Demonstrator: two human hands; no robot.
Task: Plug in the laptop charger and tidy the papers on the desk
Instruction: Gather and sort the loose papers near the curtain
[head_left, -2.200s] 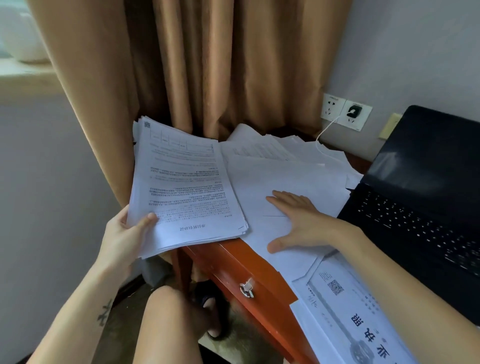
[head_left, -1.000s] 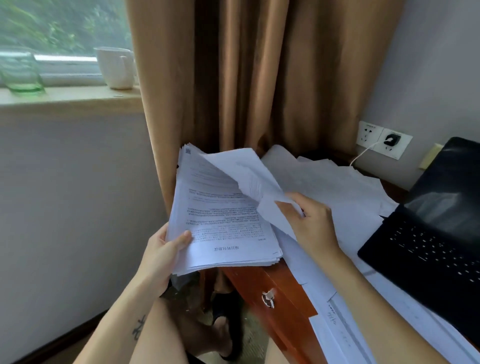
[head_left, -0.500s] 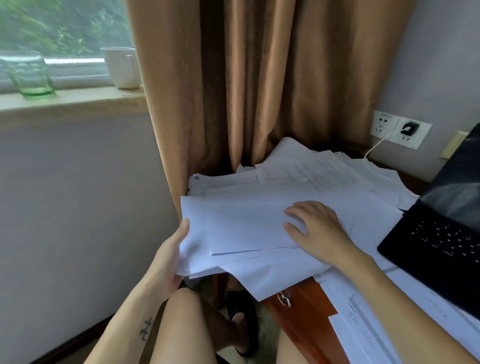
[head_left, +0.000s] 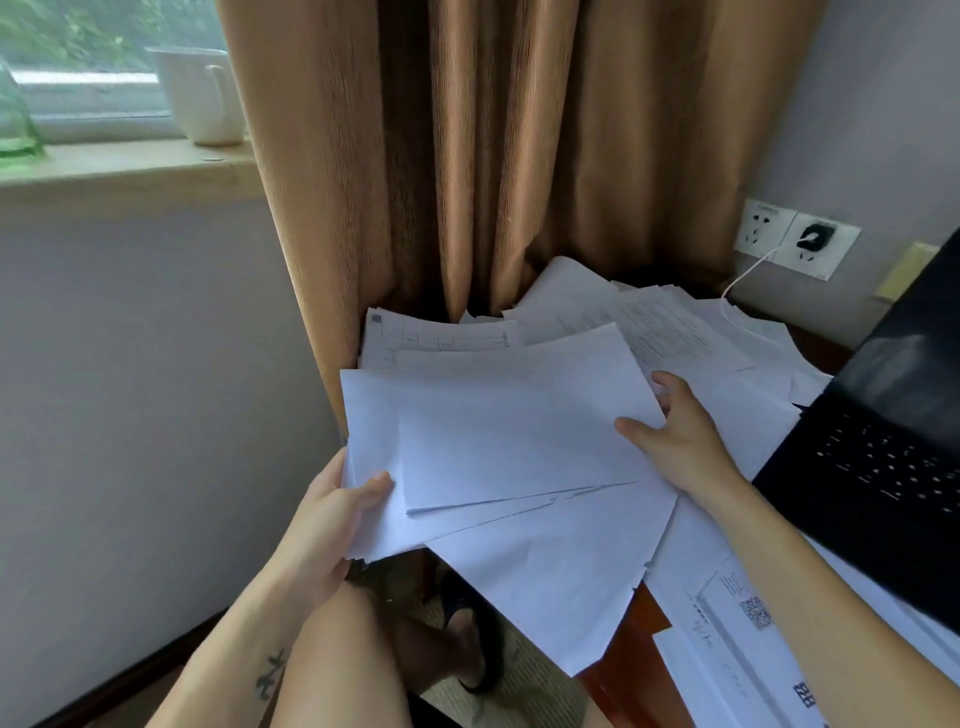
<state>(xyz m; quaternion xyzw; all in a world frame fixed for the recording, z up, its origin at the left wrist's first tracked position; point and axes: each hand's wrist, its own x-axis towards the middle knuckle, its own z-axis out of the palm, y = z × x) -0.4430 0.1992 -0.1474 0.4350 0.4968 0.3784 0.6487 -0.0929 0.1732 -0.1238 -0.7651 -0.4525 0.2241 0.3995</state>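
White paper stack (head_left: 498, 441) overhangs desk (head_left: 628, 656) edge | our left hand (head_left: 332, 525) grips its near corner, thumb on top | our right hand (head_left: 680, 436) pinches the right edge (laptop (head_left: 883, 441) just beside)

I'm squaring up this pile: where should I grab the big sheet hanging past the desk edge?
Pinch the overhanging sheet at its free lower corner, coming from the near side: it juts clear of the desk, so thumb fits above, fingers beneath.
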